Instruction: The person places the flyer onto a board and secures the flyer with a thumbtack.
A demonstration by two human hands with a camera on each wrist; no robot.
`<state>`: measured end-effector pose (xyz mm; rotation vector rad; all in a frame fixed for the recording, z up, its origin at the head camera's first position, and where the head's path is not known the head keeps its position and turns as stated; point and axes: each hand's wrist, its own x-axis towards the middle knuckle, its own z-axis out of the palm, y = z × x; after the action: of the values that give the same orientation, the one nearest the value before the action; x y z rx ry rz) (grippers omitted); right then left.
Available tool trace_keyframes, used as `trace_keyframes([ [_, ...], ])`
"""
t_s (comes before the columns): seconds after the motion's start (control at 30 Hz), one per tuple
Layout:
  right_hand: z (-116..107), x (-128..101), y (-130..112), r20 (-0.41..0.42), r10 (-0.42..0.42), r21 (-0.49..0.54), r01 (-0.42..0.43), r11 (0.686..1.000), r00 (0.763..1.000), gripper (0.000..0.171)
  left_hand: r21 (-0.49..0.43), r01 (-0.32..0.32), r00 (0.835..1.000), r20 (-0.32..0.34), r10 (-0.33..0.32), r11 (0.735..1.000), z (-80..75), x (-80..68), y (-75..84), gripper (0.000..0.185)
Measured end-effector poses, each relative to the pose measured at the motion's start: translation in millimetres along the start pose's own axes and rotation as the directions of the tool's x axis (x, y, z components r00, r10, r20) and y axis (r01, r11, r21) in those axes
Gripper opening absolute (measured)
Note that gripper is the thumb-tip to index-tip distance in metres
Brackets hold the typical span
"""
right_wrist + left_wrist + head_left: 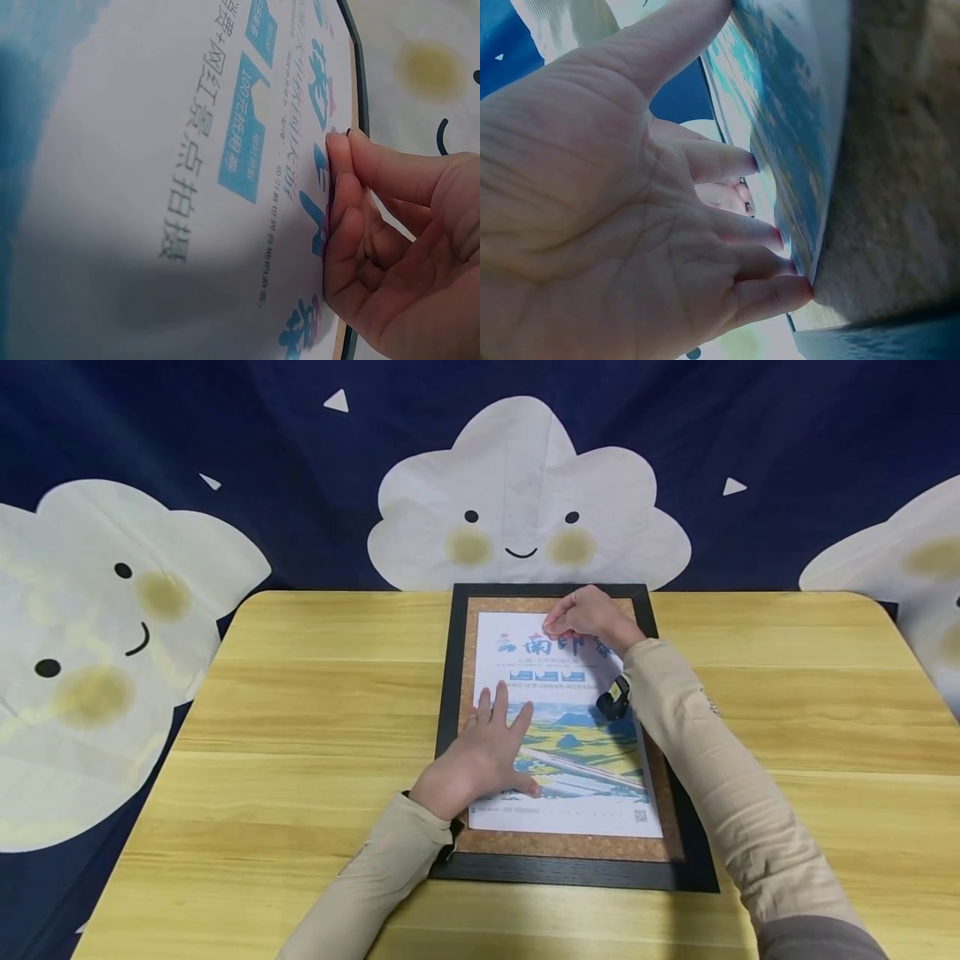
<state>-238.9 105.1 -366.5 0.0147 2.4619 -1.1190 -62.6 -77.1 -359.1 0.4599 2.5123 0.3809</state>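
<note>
Both sleeves come in from the lower edge of the head view. At centre, the left hand lies flat on the poster with straight, spread fingers. Higher up, the right hand has curled fingers touching the poster's top part; whether they pinch something small I cannot tell. This poster lies inside a black frame on the wooden surface.

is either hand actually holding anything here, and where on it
The left hand only presses flat on the poster. The right hand has curled fingertips at the poster's top; whether they pinch a small pin cannot be told.
</note>
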Motion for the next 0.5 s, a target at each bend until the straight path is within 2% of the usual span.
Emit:
trace_keyframes([
  [0.5, -2.5, -4.1, -7.7, 0.011, 0.027, -0.178, -0.025, 0.984, 1.000, 0.021, 0.000, 0.010, 1.000, 0.001, -0.010, 1.000, -0.4, -0.2, 1.2, 0.110],
])
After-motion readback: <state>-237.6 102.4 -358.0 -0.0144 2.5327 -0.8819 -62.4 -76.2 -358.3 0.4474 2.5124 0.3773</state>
